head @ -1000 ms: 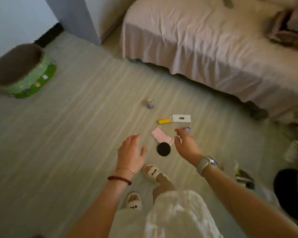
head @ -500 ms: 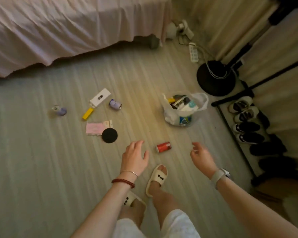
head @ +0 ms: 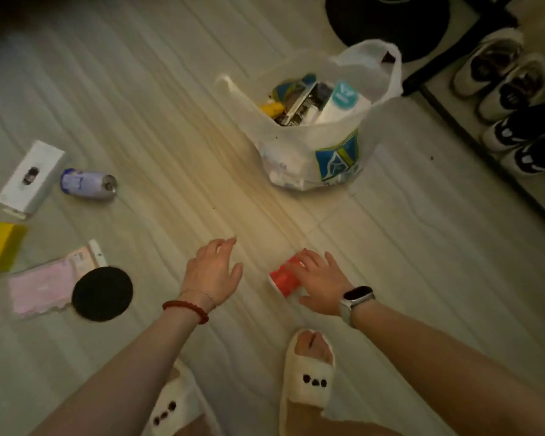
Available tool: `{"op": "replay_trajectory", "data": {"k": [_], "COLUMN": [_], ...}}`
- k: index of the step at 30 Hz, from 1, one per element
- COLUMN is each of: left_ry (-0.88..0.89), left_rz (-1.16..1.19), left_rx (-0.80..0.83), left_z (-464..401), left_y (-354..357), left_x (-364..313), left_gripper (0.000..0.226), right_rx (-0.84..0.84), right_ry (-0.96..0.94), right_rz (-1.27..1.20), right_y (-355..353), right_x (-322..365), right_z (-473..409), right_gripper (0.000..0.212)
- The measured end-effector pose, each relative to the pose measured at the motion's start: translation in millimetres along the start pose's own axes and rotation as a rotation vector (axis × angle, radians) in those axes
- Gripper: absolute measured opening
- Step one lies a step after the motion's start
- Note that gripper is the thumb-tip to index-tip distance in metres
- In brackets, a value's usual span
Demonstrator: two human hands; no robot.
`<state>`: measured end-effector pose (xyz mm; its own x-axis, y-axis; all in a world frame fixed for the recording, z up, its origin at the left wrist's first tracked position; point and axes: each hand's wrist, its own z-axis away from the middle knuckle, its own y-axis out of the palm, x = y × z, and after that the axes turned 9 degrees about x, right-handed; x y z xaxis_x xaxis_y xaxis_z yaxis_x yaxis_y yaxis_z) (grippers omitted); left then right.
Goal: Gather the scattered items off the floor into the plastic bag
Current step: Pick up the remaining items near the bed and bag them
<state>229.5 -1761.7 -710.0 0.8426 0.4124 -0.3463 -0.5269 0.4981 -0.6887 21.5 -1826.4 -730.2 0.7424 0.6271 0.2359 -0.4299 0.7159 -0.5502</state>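
Nearest the person, the right hand (head: 320, 283) lies over the red can (head: 284, 276) on the floor (head: 177, 127), fingers curved across its top and thumb down its near side, so it looks to be closing into a grip, though the can has not left the ground. The left hand (head: 213, 272) hovers beside it with fingers relaxed and spread, holding nothing. Off to the left the job is plainly unfinished: a black disc (head: 102, 293) overlapping a pink packet (head: 46, 286), a yellow box (head: 4, 245), then farther out a white box (head: 30, 177) with a purple can (head: 87, 184) just beside it, all still lying loose. Beyond the hands stands the plastic bag (head: 315, 152), mouth open and already well filled with cartons and wrappers (so a fair share of the gathering seems done), with the red can the piece in hand and at least five more to follow. Against the view half a second earlier, the right hand was in the air, apart from the can and clear of it; now it has come down onto it, and the whole scene sits closer as the person has bent lower toward the floor.
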Motion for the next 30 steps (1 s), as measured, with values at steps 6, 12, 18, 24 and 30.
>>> {"op": "replay_trajectory", "data": {"k": [6, 12, 18, 24, 30], "left_ry": [0.066, 0.109, 0.205, 0.536, 0.378], "left_rz": [-0.278, -0.504, -0.163, -0.208, -0.742], "left_rx": [0.035, 0.040, -0.201, -1.018, -0.828], "left_z": [-124, -163, -170, -180, -200], "left_y": [58, 80, 39, -63, -100], "left_x": [40, 65, 50, -17, -47], "left_gripper": [0.068, 0.077, 0.069, 0.061, 0.042], "right_rx": [-0.172, -0.493, -1.105, -1.478, -0.925], "right_ry": [-0.174, -0.085, -0.323, -0.306, 0.043], "right_rz": [0.282, -0.328, -1.104, -1.203, -0.873], "right_y": [48, 23, -102, -225, -222], "right_x": [-37, -52, -48, -66, -83], "right_z": [-99, -96, -64, -77, -126], "right_gripper": [0.069, 0.069, 0.069, 0.067, 0.087]}}
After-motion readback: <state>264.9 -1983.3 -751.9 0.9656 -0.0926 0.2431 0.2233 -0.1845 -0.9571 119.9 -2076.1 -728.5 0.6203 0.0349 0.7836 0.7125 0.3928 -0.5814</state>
